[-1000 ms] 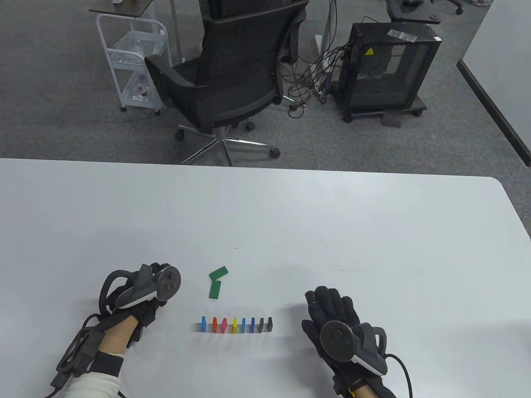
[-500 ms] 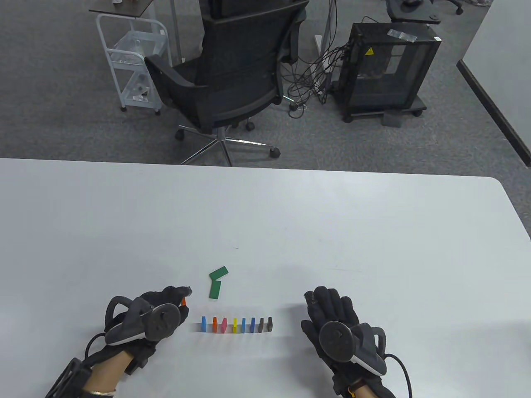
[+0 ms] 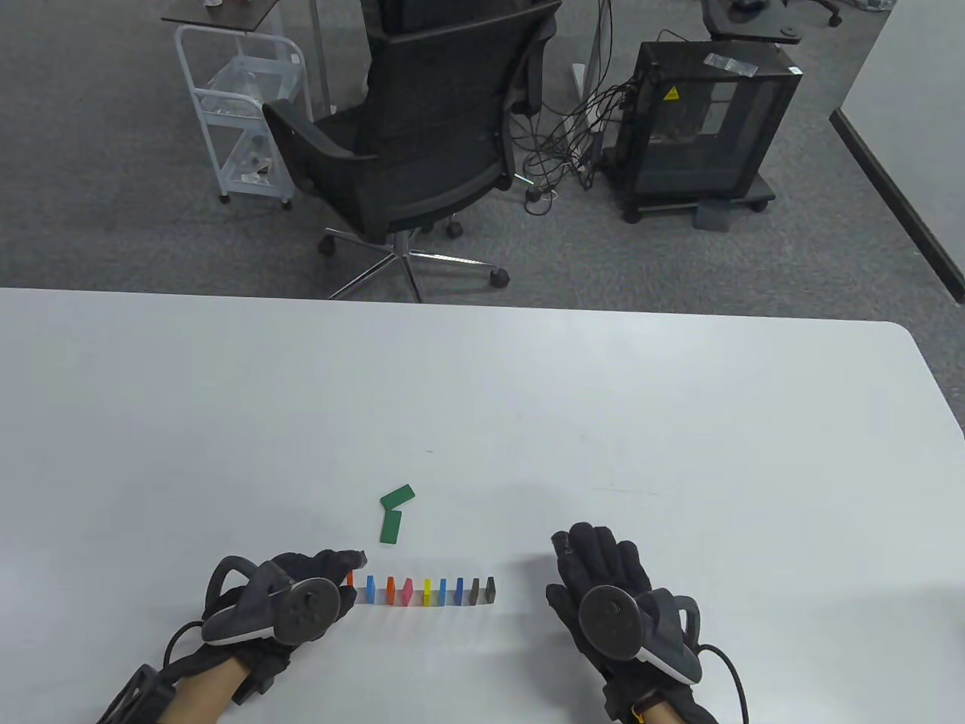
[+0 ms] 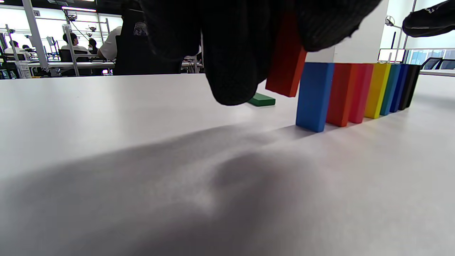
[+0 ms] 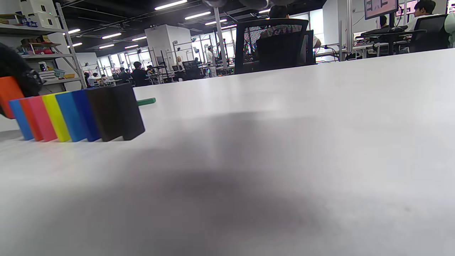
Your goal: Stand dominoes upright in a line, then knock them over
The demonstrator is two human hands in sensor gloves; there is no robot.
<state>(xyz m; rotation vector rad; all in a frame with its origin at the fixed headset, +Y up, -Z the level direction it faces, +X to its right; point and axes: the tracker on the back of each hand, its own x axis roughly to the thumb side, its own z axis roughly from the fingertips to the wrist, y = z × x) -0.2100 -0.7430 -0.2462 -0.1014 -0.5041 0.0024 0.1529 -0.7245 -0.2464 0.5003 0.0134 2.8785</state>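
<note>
Left hand shifted right, orange domino in grip, prob. airborne

Flat dominoes behind upright row

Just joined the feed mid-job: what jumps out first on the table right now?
A row of upright dominoes stands near the table's front edge, between the hands. The left hand pinches an orange domino above the table, tilted, at the row's left end beside the blue domino; the right hand rests flat beyond the right end. Two green dominoes lie flat behind the row.
</note>
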